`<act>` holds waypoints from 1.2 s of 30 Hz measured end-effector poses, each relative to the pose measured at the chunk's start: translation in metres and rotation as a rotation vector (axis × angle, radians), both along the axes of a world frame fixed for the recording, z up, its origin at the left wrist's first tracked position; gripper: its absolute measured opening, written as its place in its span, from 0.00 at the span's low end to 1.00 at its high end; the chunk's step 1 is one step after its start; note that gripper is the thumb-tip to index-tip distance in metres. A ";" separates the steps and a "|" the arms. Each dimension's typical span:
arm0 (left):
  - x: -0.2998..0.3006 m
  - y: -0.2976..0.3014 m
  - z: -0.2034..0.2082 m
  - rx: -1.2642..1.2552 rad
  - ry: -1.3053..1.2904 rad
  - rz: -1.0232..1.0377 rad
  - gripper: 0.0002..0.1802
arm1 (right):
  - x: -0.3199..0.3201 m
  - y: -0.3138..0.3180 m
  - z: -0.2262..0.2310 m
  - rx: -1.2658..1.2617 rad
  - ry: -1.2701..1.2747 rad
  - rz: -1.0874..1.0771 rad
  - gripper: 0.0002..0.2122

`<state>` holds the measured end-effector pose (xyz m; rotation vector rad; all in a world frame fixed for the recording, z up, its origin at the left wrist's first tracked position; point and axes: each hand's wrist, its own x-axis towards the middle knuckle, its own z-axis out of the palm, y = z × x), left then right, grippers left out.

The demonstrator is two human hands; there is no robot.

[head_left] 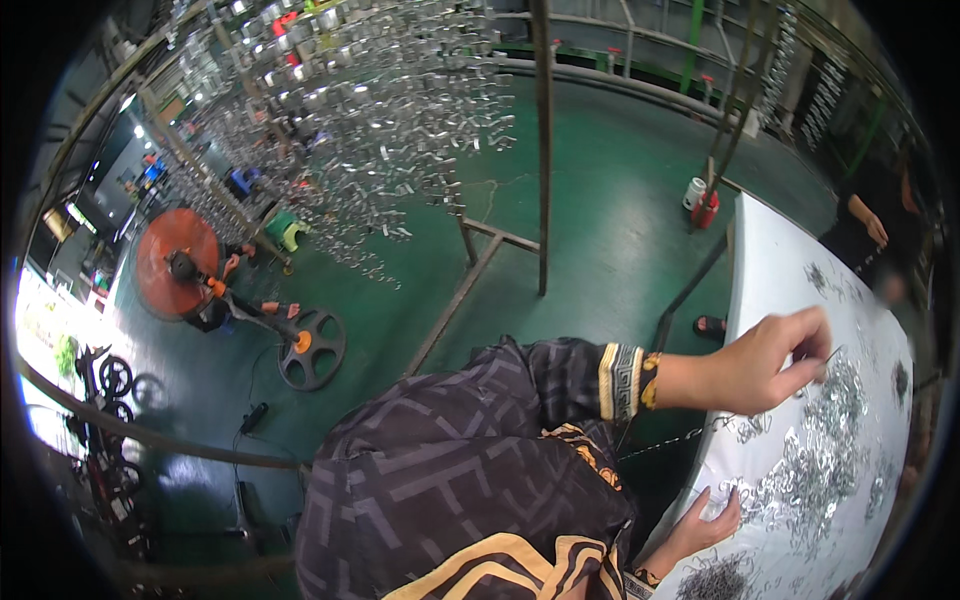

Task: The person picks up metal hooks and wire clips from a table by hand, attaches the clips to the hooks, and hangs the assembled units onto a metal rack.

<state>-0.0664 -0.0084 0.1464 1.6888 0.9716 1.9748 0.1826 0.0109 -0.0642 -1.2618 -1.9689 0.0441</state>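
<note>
My left hand [768,368] is raised over the white table [765,275], thumb and fingertips pinched together. A thin, dark bent wire piece [834,356] shows at the fingertips; its exact shape is too small to tell. Below it spreads a loose heap of small shiny bent metal pieces [815,480]. My right hand [705,527] rests at the table's near edge beside this heap, thumb and fingers apart, with nothing visible in it. A darker pile of small wire pieces [715,580] lies close to that hand.
Across the table stands a person in dark clothes [875,230]. Many metal parts hang in rows from a rack [380,120] at the upper left. An orange pedestal fan [180,262] stands on the green floor, near another person. A thin chain [665,444] runs by the table edge.
</note>
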 end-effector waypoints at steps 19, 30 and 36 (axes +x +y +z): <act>-0.156 -0.108 0.163 0.439 0.035 0.573 0.02 | 0.001 -0.016 -0.022 -0.141 -0.644 -0.100 0.43; -0.197 -0.220 0.217 0.512 0.073 0.816 0.03 | 0.013 0.001 -0.042 -0.119 -0.427 0.035 0.42; -0.227 -0.301 0.241 0.467 0.089 1.087 0.04 | 0.005 -0.011 -0.017 -0.218 -0.605 -0.114 0.42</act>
